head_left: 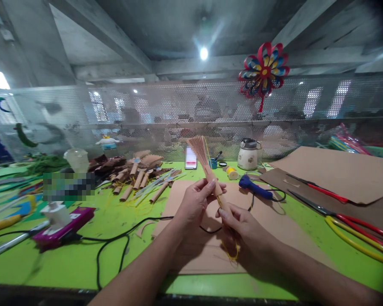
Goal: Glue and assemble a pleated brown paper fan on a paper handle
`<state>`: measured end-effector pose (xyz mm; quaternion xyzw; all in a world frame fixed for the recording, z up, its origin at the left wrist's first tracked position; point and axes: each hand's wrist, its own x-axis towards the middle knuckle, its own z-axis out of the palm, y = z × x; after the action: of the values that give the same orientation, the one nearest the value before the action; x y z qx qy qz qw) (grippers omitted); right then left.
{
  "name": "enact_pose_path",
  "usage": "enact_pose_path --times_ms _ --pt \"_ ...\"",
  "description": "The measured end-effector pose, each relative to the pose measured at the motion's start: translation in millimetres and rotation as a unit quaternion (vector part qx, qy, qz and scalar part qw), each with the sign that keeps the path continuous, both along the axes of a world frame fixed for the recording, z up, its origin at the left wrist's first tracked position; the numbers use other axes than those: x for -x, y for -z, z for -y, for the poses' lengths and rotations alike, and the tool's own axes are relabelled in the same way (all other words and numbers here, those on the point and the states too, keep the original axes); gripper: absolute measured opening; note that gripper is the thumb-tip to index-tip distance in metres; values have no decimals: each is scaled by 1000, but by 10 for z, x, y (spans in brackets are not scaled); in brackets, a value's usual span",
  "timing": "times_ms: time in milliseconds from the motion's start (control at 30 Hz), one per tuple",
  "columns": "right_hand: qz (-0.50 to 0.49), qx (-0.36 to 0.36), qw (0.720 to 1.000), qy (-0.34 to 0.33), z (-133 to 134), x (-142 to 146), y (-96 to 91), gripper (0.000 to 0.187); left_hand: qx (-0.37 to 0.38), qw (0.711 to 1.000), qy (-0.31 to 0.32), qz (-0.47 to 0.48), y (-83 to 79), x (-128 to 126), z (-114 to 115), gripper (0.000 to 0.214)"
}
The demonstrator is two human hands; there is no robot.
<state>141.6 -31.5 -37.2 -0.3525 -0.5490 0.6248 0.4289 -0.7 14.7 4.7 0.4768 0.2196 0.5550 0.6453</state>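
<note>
The tabletop [67, 272] is bright green; the pleated paper fan [201, 152] is light brown, its thread [237, 250] yellow; the power strip [66, 229] is magenta; the flower ornament [264, 71] combines red, blue and yellow.

Paper sheet [194, 257]: here, centre of the table [60, 272], pleated paper piece [201, 154] above it, in left hand [196, 197] and right hand [241, 221].
Power strip [68, 229]: out left; paper tubes [139, 180] behind it, to its right.
Corded tool [255, 188]: at the sheet's far right corner, scissors [331, 213] farther right.
Mesh screen [166, 110]: behind it all, and before it, left to right: phone [190, 158], spool [232, 172], flask [248, 156]!
</note>
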Motion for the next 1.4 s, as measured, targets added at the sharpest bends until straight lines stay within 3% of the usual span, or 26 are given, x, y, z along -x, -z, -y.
enact_pose_path --times_ms 200,467,800,1167,1400 --pt "-2 -14 1000 0 6 23 16 35 -7 1000 -9 -2 25 2 -8 22" --pt "35 -114 987 106 -31 20 58 27 1 1000 -22 -2 -25 -11 8 21" --pt "-47 -10 999 15 -9 58 120 26 13 1000 -19 -12 -23 -11 10 23" --pt "-152 22 978 -139 44 -4 -19 22 31 999 32 -19 -78 2 70 23" --pt "-184 34 969 -163 83 -28 -71 23 -2 998 61 10 -104 20 105 21"
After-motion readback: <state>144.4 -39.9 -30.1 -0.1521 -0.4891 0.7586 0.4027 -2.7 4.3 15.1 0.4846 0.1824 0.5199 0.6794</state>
